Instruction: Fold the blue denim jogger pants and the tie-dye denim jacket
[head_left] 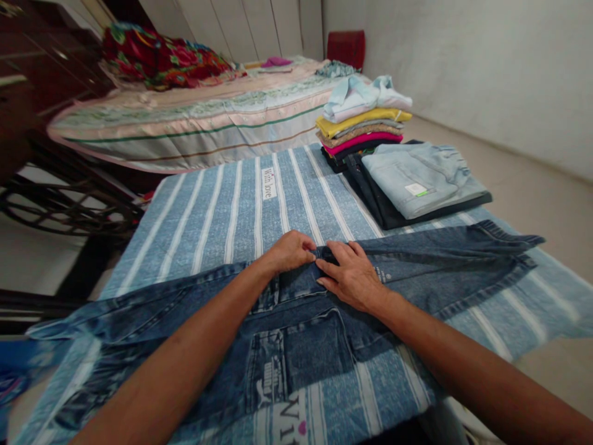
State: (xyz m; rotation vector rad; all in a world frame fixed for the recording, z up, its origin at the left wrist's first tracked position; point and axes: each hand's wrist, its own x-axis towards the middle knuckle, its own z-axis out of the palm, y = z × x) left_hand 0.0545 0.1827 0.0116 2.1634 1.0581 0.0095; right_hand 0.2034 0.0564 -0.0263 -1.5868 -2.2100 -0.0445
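A dark blue denim garment lies spread across the striped cloth, with a pocket carrying a white PUMA print near me. My left hand pinches its upper edge near the middle, thumb and fingers together. Just to the right, my right hand rests on the denim with its fingers apart, the fingertips close to those of my left hand. One long part of the garment stretches left beneath my left forearm, which hides some of it. Another part reaches right and ends in a gathered band.
Behind the garment, on the blue striped cloth, folded light blue jeans lie on dark folded clothes. A stack of folded clothes stands behind them. Farther back is a bed; a dark wheel is at left.
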